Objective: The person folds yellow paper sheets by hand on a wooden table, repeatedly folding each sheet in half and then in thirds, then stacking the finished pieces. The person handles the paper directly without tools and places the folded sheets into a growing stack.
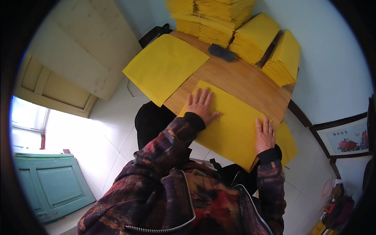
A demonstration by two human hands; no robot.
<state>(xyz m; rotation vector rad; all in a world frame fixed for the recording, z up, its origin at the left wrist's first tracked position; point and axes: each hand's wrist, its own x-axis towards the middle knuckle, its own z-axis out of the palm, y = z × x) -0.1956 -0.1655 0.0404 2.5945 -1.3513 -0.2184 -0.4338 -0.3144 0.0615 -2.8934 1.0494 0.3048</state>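
Your wooden table [243,84], laden in yellow.
Along its far edge you have a tall yellow stack [213,24] and two slanted bundles [255,37], with a dark grey block [221,52] just before them; a flat sheet [167,64] covers the left end, and a nearer sheet [232,127] overhangs your edge.

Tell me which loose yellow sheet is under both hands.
The middle yellow sheet, with left hand and right hand on it; the left sheet and partly hidden right sheet have neither.

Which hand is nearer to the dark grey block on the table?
Left. The left hand, on the yellow sheet, is below the dark grey block in the picture; the right hand is farther down and to the block's right.
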